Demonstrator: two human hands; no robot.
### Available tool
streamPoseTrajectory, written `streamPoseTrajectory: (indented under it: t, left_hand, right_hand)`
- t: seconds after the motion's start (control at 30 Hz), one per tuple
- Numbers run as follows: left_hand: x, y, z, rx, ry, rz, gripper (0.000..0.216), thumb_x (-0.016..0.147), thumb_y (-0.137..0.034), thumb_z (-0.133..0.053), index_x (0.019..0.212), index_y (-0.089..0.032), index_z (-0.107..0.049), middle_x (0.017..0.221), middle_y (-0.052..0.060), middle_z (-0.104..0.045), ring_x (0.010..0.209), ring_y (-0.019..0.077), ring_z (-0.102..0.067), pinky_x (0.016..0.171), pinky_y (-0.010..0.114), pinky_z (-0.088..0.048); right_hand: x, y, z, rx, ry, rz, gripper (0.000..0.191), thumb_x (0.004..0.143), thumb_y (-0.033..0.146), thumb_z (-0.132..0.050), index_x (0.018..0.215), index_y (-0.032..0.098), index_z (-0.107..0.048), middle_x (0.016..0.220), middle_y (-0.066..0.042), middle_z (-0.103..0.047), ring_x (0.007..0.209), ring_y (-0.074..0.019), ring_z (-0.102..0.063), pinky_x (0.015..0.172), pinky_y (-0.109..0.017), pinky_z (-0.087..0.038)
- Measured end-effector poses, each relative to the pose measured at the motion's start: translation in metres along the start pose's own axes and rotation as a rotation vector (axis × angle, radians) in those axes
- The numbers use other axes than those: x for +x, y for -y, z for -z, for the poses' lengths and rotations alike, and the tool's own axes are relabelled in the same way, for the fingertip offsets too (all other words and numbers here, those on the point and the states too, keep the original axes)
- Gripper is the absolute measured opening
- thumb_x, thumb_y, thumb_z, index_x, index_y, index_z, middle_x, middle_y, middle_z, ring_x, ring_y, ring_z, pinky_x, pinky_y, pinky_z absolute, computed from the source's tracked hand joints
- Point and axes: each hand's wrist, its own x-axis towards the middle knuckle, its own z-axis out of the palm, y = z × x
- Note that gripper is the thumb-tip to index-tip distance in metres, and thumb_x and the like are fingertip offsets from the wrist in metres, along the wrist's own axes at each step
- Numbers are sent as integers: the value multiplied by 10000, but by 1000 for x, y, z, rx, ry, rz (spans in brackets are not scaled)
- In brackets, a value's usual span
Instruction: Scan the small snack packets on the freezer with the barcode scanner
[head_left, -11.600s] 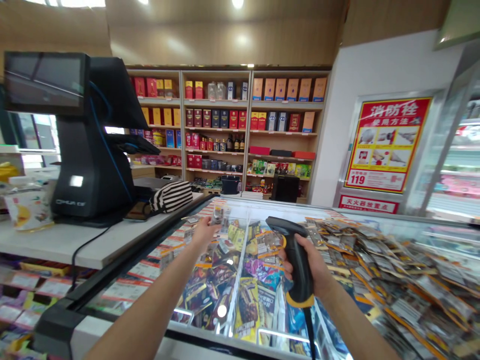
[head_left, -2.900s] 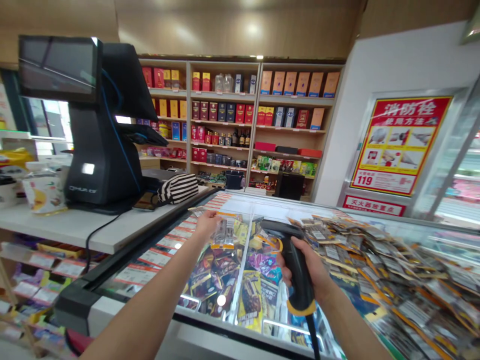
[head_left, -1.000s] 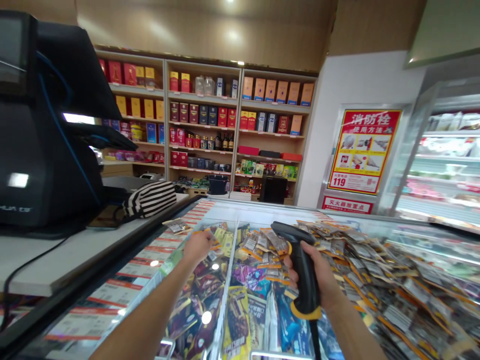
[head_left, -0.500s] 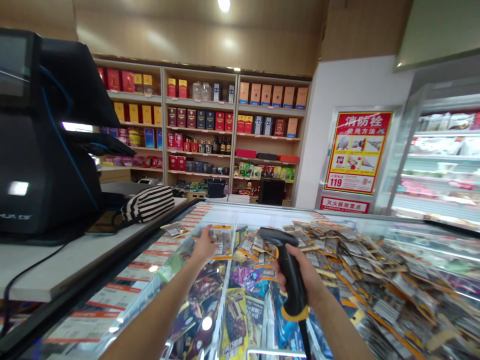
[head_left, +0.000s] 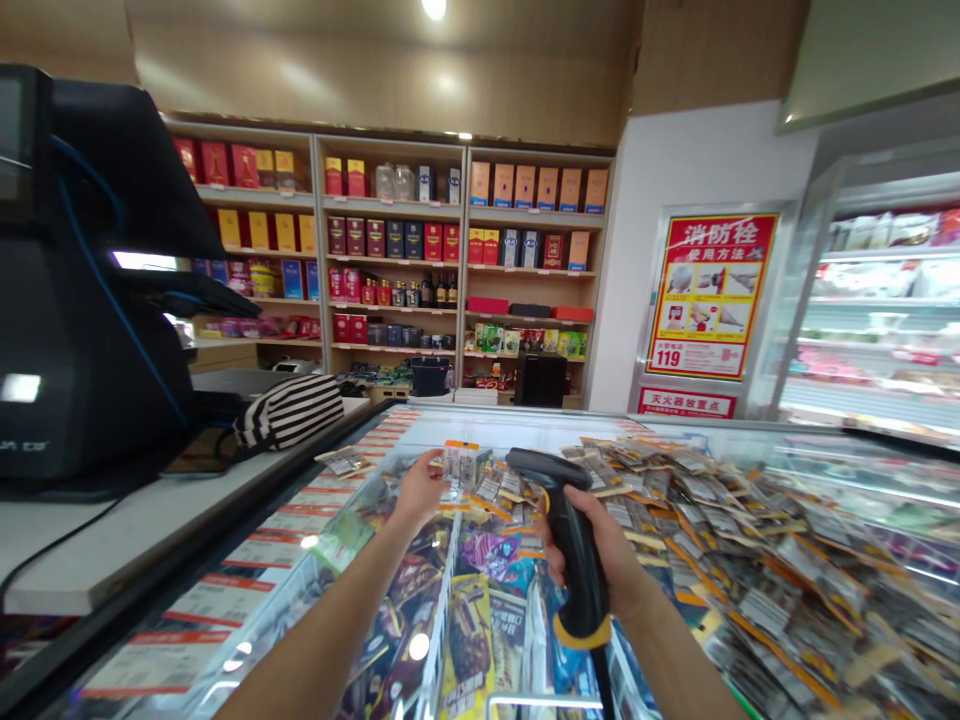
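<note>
My right hand (head_left: 616, 548) is wrapped around the handle of a black and yellow barcode scanner (head_left: 579, 560), whose head points left and away from me. At the left, my left hand (head_left: 418, 492) pinches the edge of a small snack packet (head_left: 460, 466) with orange bands, just beyond the scanner's head. Several similar packets (head_left: 501, 488) lie on the glass between the two hands. A big loose pile of them (head_left: 720, 520) spreads over the right side of the glass top.
Through the glass freezer lid (head_left: 517, 425), colourful packages (head_left: 469, 640) show in wire-divided sections. Price labels (head_left: 196, 600) line the left edge. A black register (head_left: 82, 300) and a striped pouch (head_left: 294, 410) stand on the left counter. One packet (head_left: 345, 462) lies apart near that edge.
The packet in my left hand has tilted, and that hand has moved slightly right, nearer the scanner's head. My right hand keeps its hold on the scanner. The view has shifted a little.
</note>
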Motion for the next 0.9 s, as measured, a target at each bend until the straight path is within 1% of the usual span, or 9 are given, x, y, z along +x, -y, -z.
streamPoseTrajectory:
  t: [0.1,0.17,0.3,0.4,0.53,0.63,0.77,0.83,0.9]
  left_hand:
    - [1,0,2,-32,39,-2,325,724,-182,-485,1043,-138,-444,820,25,-566,679,108,-542,616,280,-446]
    - [2,-1,5,-56,41,17,290,758,-245,-437,1028,-140,-450,881,38,-549,706,115,-538,621,303,-451]
    - [1,-13,8,-121,18,65,306,761,-257,-430,1047,-145,-434,926,48,-530,737,123,-533,624,307,-455]
    - [-3,-28,4,-175,38,82,325,762,-255,-430,1070,-152,-414,922,47,-530,722,120,-536,606,299,-459]
    - [-7,-47,-15,-216,97,78,315,763,-262,-426,1056,-149,-428,942,52,-528,741,124,-537,620,305,-460]
    - [-9,-55,-40,-203,143,60,298,762,-268,-426,1032,-143,-449,949,53,-529,758,128,-536,635,314,-457]
    - [-11,-60,-74,-111,155,12,284,762,-272,-425,1013,-145,-464,968,55,-526,787,135,-530,663,328,-448]
    - [-12,-61,-83,-43,141,-31,277,760,-273,-428,1002,-146,-473,976,55,-525,807,140,-526,683,337,-441]
    - [-9,-59,-81,37,118,-78,278,759,-273,-430,1003,-147,-476,994,59,-520,834,148,-519,706,350,-431]
  right_hand:
    - [0,1,-2,2,1,-4,313,702,423,-405,744,142,-536,541,-8,-585,361,-78,-472,336,-194,-383]
    - [-1,4,-3,8,-14,21,298,699,418,-415,730,143,-527,534,-4,-575,355,-80,-468,327,-197,-381]
    - [-4,15,-1,32,-93,96,254,691,400,-434,713,158,-508,504,14,-554,342,-82,-461,312,-198,-375]
    - [-7,25,7,20,-153,121,264,687,408,-432,697,156,-509,454,15,-534,334,-90,-458,306,-198,-367]
    - [-11,34,21,8,-233,221,253,678,399,-443,678,155,-509,452,12,-538,346,-96,-469,329,-209,-383]
    - [-14,39,26,36,-277,318,203,668,369,-467,693,171,-507,513,14,-570,371,-87,-482,350,-204,-394]
    - [-17,43,28,47,-306,356,191,657,357,-484,678,168,-508,511,16,-567,361,-74,-468,354,-193,-390]
    - [-17,43,31,62,-318,368,187,660,360,-479,672,175,-502,497,27,-555,356,-72,-464,353,-191,-388]
    - [-15,43,34,72,-327,378,179,664,361,-473,682,184,-497,500,35,-551,367,-75,-472,356,-192,-389]
